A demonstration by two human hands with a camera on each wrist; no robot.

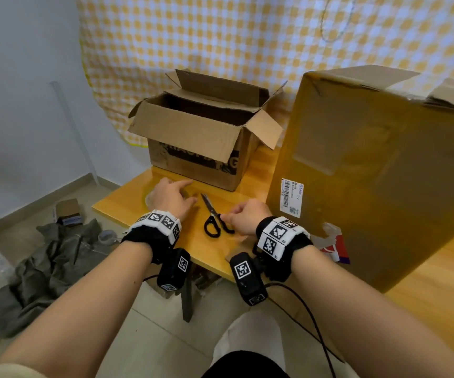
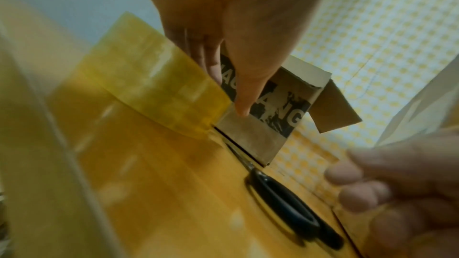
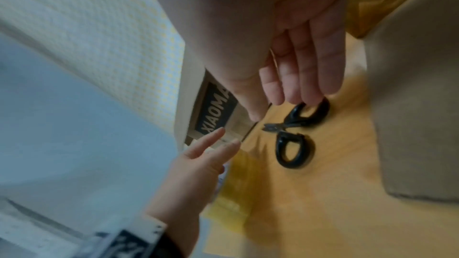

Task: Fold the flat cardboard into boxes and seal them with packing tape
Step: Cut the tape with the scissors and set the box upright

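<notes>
- The open box [image 1: 201,137] stands at the far side of the wooden table [image 1: 220,249], its four top flaps spread outward and a black printed band with pale lettering running across its near face
- A roll of clear, yellow-tinted packing tape [image 1: 152,197] lies flat on the table just in front of that box, mostly hidden under the left hand [image 1: 171,196] in the head view; in the left wrist view the roll [image 2: 154,77] shows as a broad glossy yellow band beside the fingers
- The left hand is over the roll with fingers extended and slightly spread, the index finger pointing toward the box's lower edge; whether the fingers actually press on the tape I cannot tell
- Black-handled scissors [image 1: 212,218] lie on the table between the two hands, blades together and pointing toward the box
- The right hand [image 1: 247,218] sits at the scissors' right handle loop, fingers loosely bent above it (contact seems likely, but the right wrist view is blurred, and no firm grasp is visible)
- A large closed carton [image 1: 370,170] stands on the table to the right, glossy with tape and bearing a white shipping label [image 1: 291,196] low on its near face
- Behind hangs a yellow-and-white checked cloth [image 1: 247,36]
- On the floor to the left lie crumpled grey-green fabric [image 1: 45,263] and a small cardboard box [image 1: 69,212]
</notes>
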